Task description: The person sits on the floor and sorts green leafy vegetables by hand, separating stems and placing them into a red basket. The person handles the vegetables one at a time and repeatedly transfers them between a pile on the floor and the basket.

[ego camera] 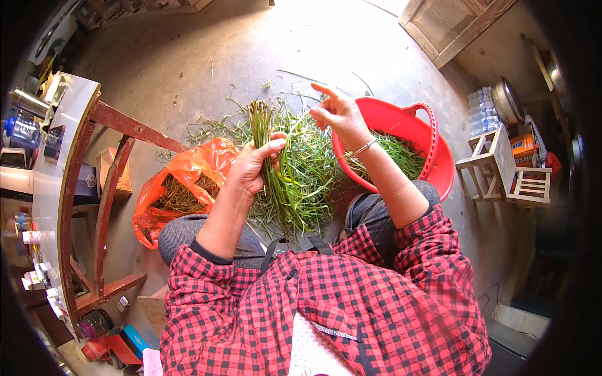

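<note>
A bundle of long green stalks (280, 199) is clasped in my left hand (249, 167), cut ends up and leafy ends hanging down. Level with the top of the bundle and to its right, my right hand (342, 115) pinches a thin green stalk (297, 123) between thumb and fingers, its index finger pointing outward. Loose green stalks and leaves lie in a pile (312, 178) on the floor beneath both hands. To the right of the pile sits a red plastic basket (444, 164) with a raised handle and greens inside. An orange plastic bag (153, 202) holding dry brownish trimmings slumps at the left.
A red-framed table (70, 155) crowded with small items stands at the left, a cardboard box (113, 171) beside its legs. Wooden stools (494, 160) and plastic bottles (482, 110) are at the right. Scattered stems dot the concrete floor (188, 70); a wooden door (451, 28) is at the back.
</note>
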The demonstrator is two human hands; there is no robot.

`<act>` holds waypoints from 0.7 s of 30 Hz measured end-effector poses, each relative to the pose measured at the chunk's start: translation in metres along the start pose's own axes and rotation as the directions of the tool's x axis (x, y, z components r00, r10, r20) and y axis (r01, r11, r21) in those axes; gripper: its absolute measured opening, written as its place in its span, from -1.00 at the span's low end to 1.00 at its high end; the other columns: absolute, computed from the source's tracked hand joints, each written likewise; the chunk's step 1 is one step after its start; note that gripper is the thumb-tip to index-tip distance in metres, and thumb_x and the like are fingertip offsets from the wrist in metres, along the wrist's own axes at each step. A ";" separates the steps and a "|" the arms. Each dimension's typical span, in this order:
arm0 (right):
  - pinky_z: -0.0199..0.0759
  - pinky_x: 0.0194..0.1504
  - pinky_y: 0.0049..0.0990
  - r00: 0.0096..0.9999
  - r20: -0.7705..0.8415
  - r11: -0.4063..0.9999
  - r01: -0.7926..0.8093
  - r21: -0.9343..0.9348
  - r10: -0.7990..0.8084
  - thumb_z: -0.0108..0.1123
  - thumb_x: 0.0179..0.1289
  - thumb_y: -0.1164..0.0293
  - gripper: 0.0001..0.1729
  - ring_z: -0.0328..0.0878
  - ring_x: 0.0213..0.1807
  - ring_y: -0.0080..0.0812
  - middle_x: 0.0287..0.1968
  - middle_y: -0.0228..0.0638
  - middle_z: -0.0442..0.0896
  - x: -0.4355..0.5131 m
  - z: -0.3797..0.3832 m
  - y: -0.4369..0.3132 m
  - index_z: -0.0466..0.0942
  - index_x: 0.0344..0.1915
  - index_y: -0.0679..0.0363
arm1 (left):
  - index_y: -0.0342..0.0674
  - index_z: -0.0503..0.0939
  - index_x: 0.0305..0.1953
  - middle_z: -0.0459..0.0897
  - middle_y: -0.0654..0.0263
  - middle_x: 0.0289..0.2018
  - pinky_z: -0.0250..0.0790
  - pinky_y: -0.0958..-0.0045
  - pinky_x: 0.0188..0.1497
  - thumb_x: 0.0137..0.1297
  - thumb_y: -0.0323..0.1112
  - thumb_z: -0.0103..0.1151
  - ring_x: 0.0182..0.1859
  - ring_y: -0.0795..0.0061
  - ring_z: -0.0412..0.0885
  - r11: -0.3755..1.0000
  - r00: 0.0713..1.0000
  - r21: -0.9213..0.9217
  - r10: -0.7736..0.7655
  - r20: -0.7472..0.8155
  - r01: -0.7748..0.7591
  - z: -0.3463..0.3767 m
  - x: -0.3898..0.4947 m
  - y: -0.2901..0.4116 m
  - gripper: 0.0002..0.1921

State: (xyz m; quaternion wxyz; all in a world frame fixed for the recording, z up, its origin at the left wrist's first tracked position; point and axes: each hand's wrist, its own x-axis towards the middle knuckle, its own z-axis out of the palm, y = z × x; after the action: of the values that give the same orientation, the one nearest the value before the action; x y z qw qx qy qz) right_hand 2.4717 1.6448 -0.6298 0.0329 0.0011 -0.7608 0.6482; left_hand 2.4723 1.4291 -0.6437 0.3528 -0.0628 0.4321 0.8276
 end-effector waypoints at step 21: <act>0.39 -0.41 -0.66 0.980 0.105 0.977 -0.180 0.111 0.168 0.12 0.19 0.30 -0.74 0.51 -0.47 -0.65 -0.47 -0.36 0.61 -0.009 0.021 0.001 0.52 -0.33 0.31 | -0.19 0.48 -0.22 0.59 0.39 -0.46 0.22 0.69 -0.56 0.16 -0.32 0.11 -0.59 0.76 0.36 0.995 0.999 0.091 -0.034 0.002 0.034 -0.004 0.005 -0.004 -0.82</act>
State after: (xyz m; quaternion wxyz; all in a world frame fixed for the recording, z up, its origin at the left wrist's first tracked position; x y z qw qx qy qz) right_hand 2.4799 1.6234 -0.6342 -0.0605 -0.0326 -0.7183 0.6924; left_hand 2.4703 1.4302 -0.6512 0.3700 -0.0526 0.4674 0.8012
